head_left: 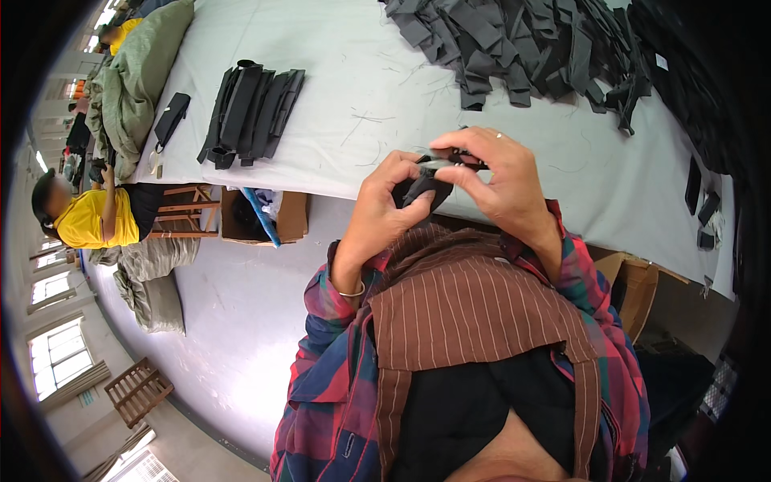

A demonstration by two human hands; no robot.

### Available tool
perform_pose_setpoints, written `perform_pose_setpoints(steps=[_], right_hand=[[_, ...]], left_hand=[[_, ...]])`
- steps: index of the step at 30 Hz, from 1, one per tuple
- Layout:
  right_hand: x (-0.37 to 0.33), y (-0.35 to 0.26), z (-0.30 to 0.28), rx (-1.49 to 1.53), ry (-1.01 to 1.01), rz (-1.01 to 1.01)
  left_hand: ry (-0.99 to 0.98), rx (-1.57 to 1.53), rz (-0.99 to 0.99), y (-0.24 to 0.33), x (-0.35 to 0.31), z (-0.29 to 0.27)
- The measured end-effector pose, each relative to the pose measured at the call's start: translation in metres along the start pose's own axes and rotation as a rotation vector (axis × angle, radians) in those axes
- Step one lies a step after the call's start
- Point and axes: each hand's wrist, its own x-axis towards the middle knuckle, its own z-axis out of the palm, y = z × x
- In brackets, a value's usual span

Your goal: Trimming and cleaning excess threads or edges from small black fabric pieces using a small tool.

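My left hand (387,193) pinches a small folded strip of black fabric (430,189) at the near edge of the table. Close against it, the fingers and thumb of my right hand (502,173) close around a small shiny tool, which looks like thread snips (439,164). Its pale metal part lies over the top of the fabric, and the rest is mostly hidden by my fingers. Farther left on the table lies a row of neatly stacked black fabric strips (253,114). Loose dark grey fabric strips (522,48) form a heap at the far right.
Pale cloth covers the table (337,48), with thread scraps on it. A single black piece with a tag (171,119) lies near the left edge. Dark cloth (691,104) is piled at right. A cardboard box (293,217) and a person in yellow (100,218) are at left.
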Motion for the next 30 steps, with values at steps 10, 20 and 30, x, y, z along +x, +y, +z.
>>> perform_pose_setpoints(steps=[10, 20, 30], right_hand=[[-0.009, 0.023, 0.020, -0.166, 0.010, -0.006], [-0.019, 0.041, 0.029, -0.349, -0.042, 0.066], [-0.009, 0.038, 0.011, -0.019, 0.105, 0.297]], left_hand=[[0.236, 0.629, 0.339, 0.000, 0.015, 0.016], [0.271, 0.203, 0.072, -0.041, 0.012, 0.029], [0.321, -0.254, -0.043, -0.038, 0.017, 0.025]])
